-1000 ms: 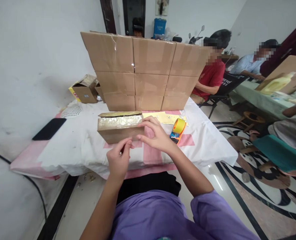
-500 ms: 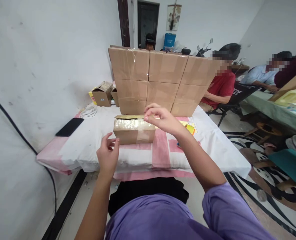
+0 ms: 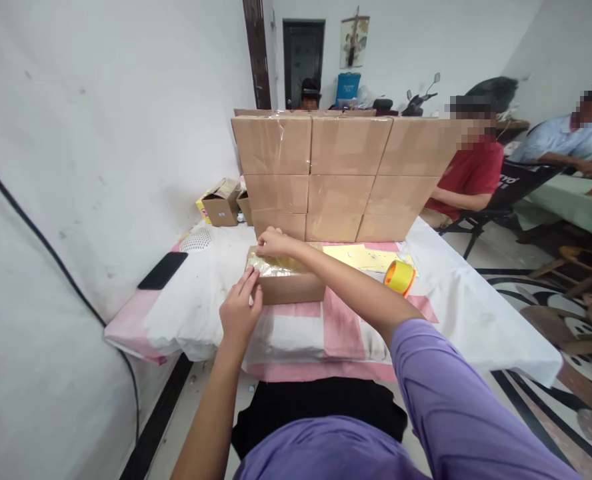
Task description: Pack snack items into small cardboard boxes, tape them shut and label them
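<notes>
A small cardboard box (image 3: 296, 288) with shiny clear tape over its top lies on the pink-and-white covered table (image 3: 186, 320). My right hand (image 3: 272, 243) reaches across it, fingers curled and pressing on the box's far left top corner. My left hand (image 3: 240, 311) is at the near left end of the box, fingers together against its side. A yellow tape roll in an orange dispenser (image 3: 400, 277) sits to the right of the box, beyond my right forearm.
A wall of stacked taped cartons (image 3: 343, 177) stands at the table's back. Yellow sheets (image 3: 361, 257) lie before it. A black phone (image 3: 163, 270) and a white mesh object (image 3: 197, 239) are left. Open boxes (image 3: 221, 203) sit behind. Seated people (image 3: 469, 180) are right.
My right hand has moved from the box's right top edge across to its far left corner. My left hand came up from free air to touch the box's left end.
</notes>
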Motion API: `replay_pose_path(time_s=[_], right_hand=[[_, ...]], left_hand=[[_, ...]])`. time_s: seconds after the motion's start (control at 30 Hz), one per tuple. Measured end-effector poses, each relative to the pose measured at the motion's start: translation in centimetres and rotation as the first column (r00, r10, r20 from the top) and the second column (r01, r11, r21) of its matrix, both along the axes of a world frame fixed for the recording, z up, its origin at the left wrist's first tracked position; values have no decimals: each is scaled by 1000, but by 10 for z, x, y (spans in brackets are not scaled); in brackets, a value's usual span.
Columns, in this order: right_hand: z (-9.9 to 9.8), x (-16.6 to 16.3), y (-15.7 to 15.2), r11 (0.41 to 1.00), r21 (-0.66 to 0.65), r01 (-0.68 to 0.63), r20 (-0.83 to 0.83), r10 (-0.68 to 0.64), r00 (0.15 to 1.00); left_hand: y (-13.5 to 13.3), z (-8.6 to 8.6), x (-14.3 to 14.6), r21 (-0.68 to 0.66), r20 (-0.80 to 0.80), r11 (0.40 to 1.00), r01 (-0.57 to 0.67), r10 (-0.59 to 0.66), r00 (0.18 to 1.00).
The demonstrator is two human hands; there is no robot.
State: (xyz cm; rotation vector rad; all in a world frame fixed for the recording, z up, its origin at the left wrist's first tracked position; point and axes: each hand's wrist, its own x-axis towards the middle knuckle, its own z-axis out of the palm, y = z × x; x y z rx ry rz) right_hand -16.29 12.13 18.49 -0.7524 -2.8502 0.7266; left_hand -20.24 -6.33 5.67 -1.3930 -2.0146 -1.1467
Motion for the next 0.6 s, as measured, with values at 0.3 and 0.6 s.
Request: replay_pose_path(time_s=[0.3,0.6], right_hand=[[-1,2,26,951,-17,310,-40,-310,950],[-10,169,127,880,-132,456,-250,-475,844]], left_hand=[[4,-11,9,-24,75,1000,-19,21,997],[7,-32,-13,75,66,997,21,-26,997]])
